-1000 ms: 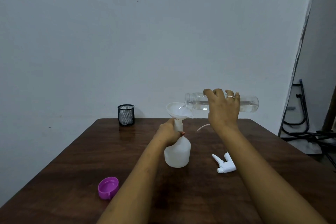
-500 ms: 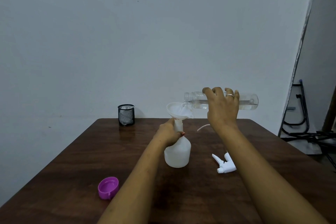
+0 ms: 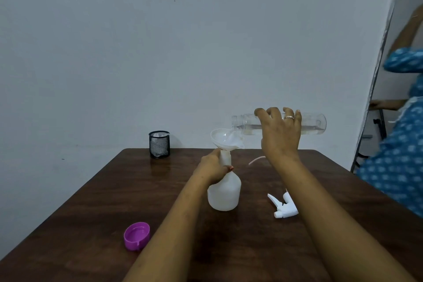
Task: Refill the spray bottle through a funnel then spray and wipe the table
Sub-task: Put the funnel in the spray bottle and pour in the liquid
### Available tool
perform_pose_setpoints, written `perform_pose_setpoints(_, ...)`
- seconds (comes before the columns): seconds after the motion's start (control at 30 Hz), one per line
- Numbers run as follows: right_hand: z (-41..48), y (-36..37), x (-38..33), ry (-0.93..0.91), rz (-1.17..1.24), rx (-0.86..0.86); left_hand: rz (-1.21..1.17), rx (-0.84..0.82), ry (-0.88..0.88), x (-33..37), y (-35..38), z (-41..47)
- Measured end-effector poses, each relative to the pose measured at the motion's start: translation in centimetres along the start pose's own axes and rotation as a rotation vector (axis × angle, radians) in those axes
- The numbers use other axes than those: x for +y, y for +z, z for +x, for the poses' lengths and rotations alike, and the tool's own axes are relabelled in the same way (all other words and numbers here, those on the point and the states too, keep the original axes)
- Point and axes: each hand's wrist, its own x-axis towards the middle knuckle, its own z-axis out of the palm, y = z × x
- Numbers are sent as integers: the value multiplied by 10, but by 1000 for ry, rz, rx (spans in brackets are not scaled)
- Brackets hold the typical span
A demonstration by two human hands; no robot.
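Observation:
A white spray bottle (image 3: 225, 194) stands on the brown table (image 3: 91, 213) with a white funnel (image 3: 225, 138) in its neck. My left hand (image 3: 212, 167) grips the bottle's neck just under the funnel. My right hand (image 3: 280, 135) holds a clear water bottle (image 3: 313, 124) lying almost level, its open mouth over the funnel's rim, with a little water left inside. The white trigger spray head (image 3: 283, 207) lies on the table to the right of the spray bottle, its thin tube (image 3: 256, 160) showing behind my right wrist.
A purple cap (image 3: 136, 236) lies near the table's front left. A black mesh cup (image 3: 159, 144) stands at the back edge by the wall. A person in blue patterned clothing (image 3: 398, 155) stands at the table's right side.
The clear bottle has risen slightly and stays tipped over the funnel. A person in blue clothing has come into view at the right. My left hand has not moved.

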Motion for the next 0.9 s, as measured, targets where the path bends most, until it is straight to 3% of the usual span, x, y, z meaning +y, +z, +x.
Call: perform_pose_setpoints(0.9,3,3,-6,-46,-22,124,21,0,0,-2,1,2)
